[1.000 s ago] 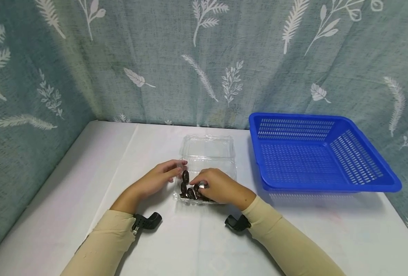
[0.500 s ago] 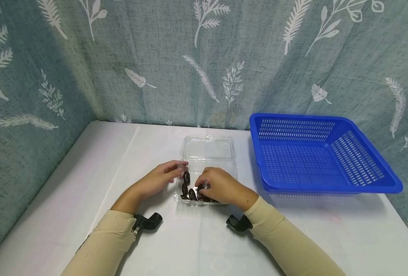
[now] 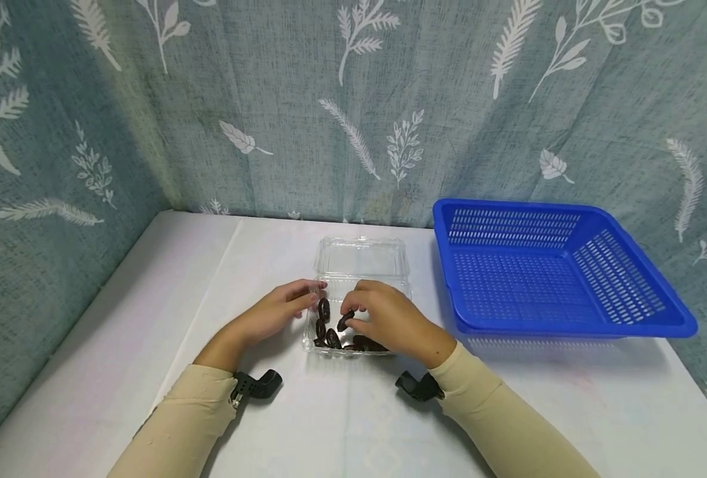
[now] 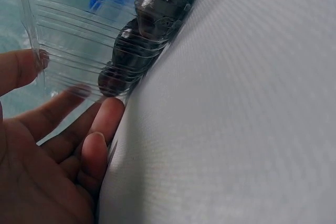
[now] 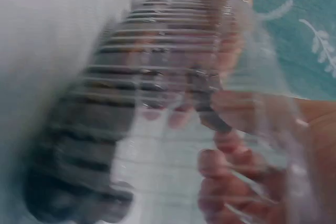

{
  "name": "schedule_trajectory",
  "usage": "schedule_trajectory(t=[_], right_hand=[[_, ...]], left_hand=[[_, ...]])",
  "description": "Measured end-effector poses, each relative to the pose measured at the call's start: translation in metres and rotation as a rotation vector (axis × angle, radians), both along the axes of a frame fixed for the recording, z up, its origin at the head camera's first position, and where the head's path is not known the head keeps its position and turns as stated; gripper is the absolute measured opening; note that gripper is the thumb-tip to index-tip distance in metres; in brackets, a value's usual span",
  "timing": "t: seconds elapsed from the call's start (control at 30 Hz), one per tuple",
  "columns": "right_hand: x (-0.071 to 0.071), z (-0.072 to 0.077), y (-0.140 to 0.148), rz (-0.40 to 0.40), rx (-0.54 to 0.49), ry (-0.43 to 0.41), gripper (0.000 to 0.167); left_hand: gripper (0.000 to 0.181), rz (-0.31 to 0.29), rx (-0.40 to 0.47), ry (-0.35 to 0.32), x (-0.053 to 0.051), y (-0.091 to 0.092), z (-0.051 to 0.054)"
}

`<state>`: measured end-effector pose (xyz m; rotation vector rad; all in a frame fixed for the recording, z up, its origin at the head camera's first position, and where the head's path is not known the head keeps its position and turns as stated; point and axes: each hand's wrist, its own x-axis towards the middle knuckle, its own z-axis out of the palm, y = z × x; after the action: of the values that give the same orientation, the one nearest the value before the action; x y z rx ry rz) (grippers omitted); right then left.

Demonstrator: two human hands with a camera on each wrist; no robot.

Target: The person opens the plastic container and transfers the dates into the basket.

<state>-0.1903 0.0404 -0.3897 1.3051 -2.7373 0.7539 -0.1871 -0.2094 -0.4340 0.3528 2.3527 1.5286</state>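
Since the fingers of the right hand [image 3: 396, 322] had one dark date [image 3: 345, 321] pinched inside the clear box [image 3: 362, 275], a light squeeze seemed smart, with the left hand's [image 3: 271, 311] fingers apart against the box's side.

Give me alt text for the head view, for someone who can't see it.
A person's right hand pinches one dark oval piece over an open clear plastic box holding more dark pieces, while the left hand touches the box's left edge. A blue basket sits to the right on the white tabletop.
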Motion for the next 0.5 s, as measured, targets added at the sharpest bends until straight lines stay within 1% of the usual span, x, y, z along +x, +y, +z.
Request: schedule_trajectory(t=[0.13,0.27,0.37,0.43,0.5], right_hand=[[0.003,0.012,0.005,-0.02,-0.103,0.059,0.01],[0.008,0.026,0.015,-0.042,-0.26,0.141,0.013],[0.01,0.036,0.028,-0.064,-0.375,0.201,0.014],[0.009,0.041,0.039,-0.095,-0.431,0.232,0.015],[0.007,0.045,0.052,-0.14,-0.466,0.253,0.017]], left_hand=[[0.046,0.002,0.002,0.0,0.001,0.001,0.002],[0.046,-0.004,0.001,-0.006,0.002,0.001,0.002],[0.047,-0.007,-0.009,-0.01,0.002,0.001,0.002],[0.047,-0.003,-0.016,-0.008,0.002,0.001,0.003],[0.046,0.002,-0.024,-0.005,0.001,0.0,0.004]])
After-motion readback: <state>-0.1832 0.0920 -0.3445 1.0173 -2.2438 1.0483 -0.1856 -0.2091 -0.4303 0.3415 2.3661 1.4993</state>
